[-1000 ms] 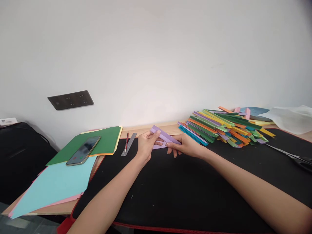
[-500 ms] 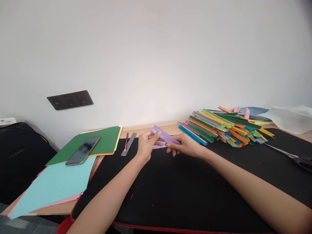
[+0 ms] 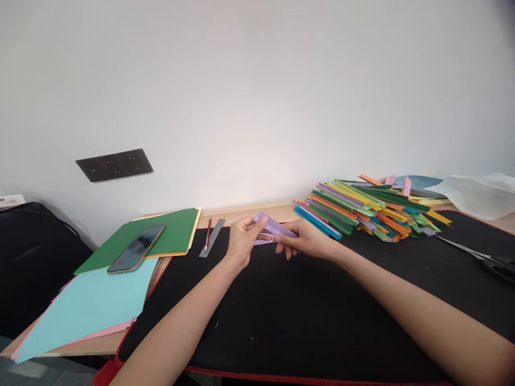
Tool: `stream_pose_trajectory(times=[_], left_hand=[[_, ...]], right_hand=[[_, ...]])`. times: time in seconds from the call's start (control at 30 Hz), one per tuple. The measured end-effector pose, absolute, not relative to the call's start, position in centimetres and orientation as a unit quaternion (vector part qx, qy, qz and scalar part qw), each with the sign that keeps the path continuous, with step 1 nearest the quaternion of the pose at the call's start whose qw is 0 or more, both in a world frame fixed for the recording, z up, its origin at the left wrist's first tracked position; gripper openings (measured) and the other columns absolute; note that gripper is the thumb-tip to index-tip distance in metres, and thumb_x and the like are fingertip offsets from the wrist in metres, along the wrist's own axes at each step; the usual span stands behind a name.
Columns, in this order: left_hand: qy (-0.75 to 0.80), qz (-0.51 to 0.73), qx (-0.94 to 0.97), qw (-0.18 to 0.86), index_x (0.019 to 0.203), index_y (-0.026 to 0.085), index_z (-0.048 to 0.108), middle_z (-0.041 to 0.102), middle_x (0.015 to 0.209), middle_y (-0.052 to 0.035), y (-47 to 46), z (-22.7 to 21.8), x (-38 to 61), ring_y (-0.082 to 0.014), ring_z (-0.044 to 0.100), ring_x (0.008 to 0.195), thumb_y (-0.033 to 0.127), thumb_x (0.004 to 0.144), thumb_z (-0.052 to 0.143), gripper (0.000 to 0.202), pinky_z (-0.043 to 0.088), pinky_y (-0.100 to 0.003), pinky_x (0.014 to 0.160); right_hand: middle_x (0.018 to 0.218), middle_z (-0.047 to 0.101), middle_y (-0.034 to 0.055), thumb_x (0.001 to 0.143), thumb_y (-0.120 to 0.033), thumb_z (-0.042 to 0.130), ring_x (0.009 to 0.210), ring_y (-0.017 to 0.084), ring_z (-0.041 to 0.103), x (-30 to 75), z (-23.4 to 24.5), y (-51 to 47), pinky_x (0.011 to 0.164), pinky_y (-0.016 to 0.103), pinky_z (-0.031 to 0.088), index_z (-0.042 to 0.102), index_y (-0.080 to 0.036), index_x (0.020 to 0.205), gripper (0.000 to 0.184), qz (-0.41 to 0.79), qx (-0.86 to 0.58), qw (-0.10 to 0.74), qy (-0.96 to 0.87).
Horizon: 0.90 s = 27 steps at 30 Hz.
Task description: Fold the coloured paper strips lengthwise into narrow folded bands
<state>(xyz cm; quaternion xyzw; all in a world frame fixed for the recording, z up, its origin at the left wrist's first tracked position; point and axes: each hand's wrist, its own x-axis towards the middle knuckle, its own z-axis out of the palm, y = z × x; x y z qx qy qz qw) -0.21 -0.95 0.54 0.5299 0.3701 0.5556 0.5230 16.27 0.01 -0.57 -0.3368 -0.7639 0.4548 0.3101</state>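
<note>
Between my two hands is a purple paper strip (image 3: pixel 277 226), tilted down to the right and held above the black mat. My left hand (image 3: pixel 241 238) pinches its upper left end, thumb on top. At the lower right end my right hand (image 3: pixel 303 238) grips it between thumb and fingers. Another purple paper piece (image 3: pixel 263 242) shows just below, partly hidden by my fingers; I cannot tell whether it is joined to the strip. A large pile of folded coloured paper strips (image 3: pixel 362 209) lies right behind my right hand.
Left of my hands lie a metal ruler (image 3: pixel 213 236) and a pencil (image 3: pixel 208 233). A phone (image 3: pixel 137 249) rests on green paper sheets (image 3: pixel 179 230), with light blue sheets (image 3: pixel 92 305) in front. Scissors (image 3: pixel 478 254) lie at the right on the black mat (image 3: pixel 301 316).
The purple strip's upper left edge has dropped slightly and folded inward under my left thumb. Both hands stay in nearly the same place.
</note>
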Motion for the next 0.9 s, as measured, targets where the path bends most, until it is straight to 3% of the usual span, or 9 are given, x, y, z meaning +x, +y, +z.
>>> stream_pose_trajectory(times=[0.23, 0.57, 0.67, 0.8, 0.9], left_hand=[[0.37, 0.547, 0.529, 0.532, 0.076, 0.009, 0.064, 0.066, 0.071, -0.0064, -1.08, 0.53, -0.16, -0.0129, 0.061, 0.06, 0.036, 0.066, 0.066, 0.029, 0.05, -0.025, 0.06], [0.403, 0.562, 0.501, 0.521, 0.083, 0.008, 0.061, 0.066, 0.07, -0.0105, -0.79, 0.36, -0.18, -0.0203, 0.064, 0.068, 0.037, 0.064, 0.068, 0.036, 0.052, -0.03, 0.061], [0.41, 0.591, 0.495, 0.487, 0.088, 0.011, 0.056, 0.066, 0.079, -0.011, -0.81, 0.38, -0.25, -0.0208, 0.064, 0.074, 0.036, 0.064, 0.068, 0.037, 0.052, -0.029, 0.06], [0.378, 0.591, 0.554, 0.448, 0.081, 0.015, 0.054, 0.061, 0.099, -0.0086, -0.79, 0.52, -0.54, -0.019, 0.062, 0.082, 0.034, 0.063, 0.068, 0.029, 0.052, -0.03, 0.064], [0.381, 0.532, 0.606, 0.452, 0.078, 0.014, 0.057, 0.062, 0.084, -0.0057, -0.5, 0.47, -0.92, -0.0158, 0.061, 0.075, 0.031, 0.062, 0.069, 0.026, 0.052, -0.031, 0.068]], right_hand=[[0.066, 0.067, 0.0053, 0.078, -0.047, 0.051, 0.046, 0.009, 0.058, 16.26, -0.76, 0.22, 0.043, 0.019, 0.043, 0.061, -0.011, 0.078, 0.037, 0.457, -0.329, 0.324, -0.76], [0.064, 0.066, 0.0047, 0.076, -0.048, 0.053, 0.044, 0.008, 0.056, 16.3, -1.07, 0.66, 0.041, 0.019, 0.041, 0.059, -0.012, 0.07, 0.036, 0.447, -0.356, 0.334, -0.749], [0.063, 0.066, 0.0046, 0.074, -0.048, 0.055, 0.042, 0.008, 0.056, 16.32, -1.14, 0.85, 0.04, 0.019, 0.041, 0.058, -0.013, 0.067, 0.036, 0.438, -0.38, 0.353, -0.734], [0.063, 0.066, 0.0053, 0.073, -0.047, 0.057, 0.042, 0.008, 0.055, 16.43, -1.1, 0.9, 0.04, 0.019, 0.041, 0.057, -0.012, 0.066, 0.035, 0.444, -0.394, 0.357, -0.721], [0.064, 0.067, 0.0062, 0.074, -0.048, 0.055, 0.043, 0.008, 0.056, 16.54, -1.06, 0.82, 0.04, 0.019, 0.04, 0.058, -0.012, 0.067, 0.037, 0.455, -0.388, 0.331, -0.73]])
